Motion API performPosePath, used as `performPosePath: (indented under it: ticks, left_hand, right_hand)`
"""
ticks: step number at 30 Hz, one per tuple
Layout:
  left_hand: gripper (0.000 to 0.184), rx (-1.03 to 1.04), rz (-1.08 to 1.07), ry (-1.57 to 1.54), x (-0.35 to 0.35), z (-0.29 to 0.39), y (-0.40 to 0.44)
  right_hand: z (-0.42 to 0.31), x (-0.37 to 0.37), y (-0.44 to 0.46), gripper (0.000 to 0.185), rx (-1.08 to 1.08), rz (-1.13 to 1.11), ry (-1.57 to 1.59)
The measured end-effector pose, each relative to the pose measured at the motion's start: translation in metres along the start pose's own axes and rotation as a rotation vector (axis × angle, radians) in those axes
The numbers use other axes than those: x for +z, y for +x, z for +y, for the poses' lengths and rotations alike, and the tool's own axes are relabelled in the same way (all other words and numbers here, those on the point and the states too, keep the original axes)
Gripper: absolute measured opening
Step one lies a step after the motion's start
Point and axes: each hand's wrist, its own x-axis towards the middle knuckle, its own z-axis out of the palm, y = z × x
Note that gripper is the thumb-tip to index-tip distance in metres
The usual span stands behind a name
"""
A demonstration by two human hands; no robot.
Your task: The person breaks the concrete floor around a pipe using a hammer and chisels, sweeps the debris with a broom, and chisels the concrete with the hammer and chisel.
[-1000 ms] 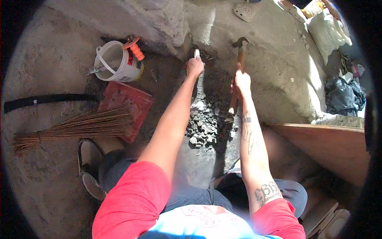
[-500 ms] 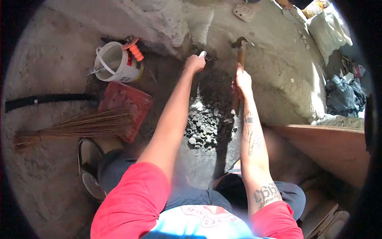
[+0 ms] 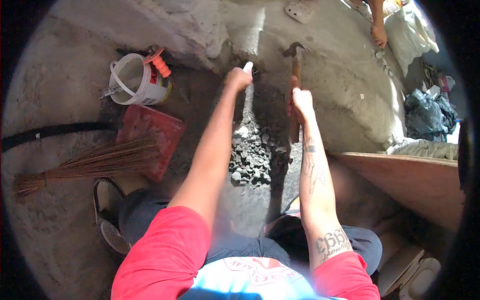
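Note:
My right hand [image 3: 302,101] is wrapped around the wooden handle of a hammer [image 3: 296,67], whose dark metal head points away from me. To its left, my left hand [image 3: 238,79] is closed on a short white object [image 3: 248,66]; its lower part is hidden by my fingers, so I cannot tell its kind. That hand is close to the ground by the foot of a rough grey wall ledge. Between my forearms lies a heap of broken grey rubble [image 3: 251,162], partly sunlit.
At left stand a white bucket [image 3: 132,82] with an orange-handled tool [image 3: 159,62], a red dustpan [image 3: 170,132] and a stick broom [image 3: 95,162]. A wooden board [image 3: 400,175] is at right. Another person's hand [image 3: 379,36] hangs near a white sack [image 3: 410,35].
The view has shifted slightly, so most things sit a little further left. Another person's arm has come into sight at the upper right. Both my hands keep their grips.

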Motion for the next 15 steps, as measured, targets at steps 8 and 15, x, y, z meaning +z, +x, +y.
performPosePath:
  ticks: [8,15]
  left_hand:
    - [0.053,-0.081,-0.034,-0.082,-0.01,0.017,-0.009]
    - [0.052,0.092,-0.125,0.003,-0.018,0.008,-0.008]
  right_hand:
    - [-0.001,-0.001,0.011,0.033,0.058,-0.03,0.057]
    - [0.001,0.006,0.009,0.058,0.003,0.006,-0.039]
